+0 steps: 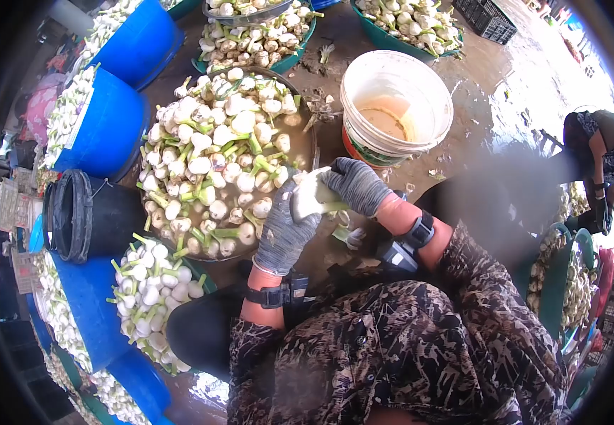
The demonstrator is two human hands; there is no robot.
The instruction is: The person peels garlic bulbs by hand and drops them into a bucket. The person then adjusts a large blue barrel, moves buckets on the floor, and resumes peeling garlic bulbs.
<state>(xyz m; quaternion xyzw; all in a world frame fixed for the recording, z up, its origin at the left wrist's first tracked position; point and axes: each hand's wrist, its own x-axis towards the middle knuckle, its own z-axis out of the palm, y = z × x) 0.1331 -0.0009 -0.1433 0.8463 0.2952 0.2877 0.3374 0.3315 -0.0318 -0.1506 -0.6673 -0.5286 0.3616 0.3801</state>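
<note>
A white garlic bulb (310,198) with a short green stem sits between my two grey-gloved hands. My left hand (285,228) is closed around its left side. The fingers of my right hand (358,185) are pinched together against the bulb's upper right, perhaps on its outer skin; their tips are partly hidden. Just beyond my left hand lies a wide round basin (315,150) of murky water, heaped with garlic bulbs (211,152). Below my right hand, loose peelings (349,236) rest on the wet ground.
A white bucket (397,92) stands beyond my right hand. Blue tubs (112,124) and a black bucket (108,219) line the left. More garlic (154,290) is piled at lower left, and filled green basins stand at the back. A person (597,156) bends at far right.
</note>
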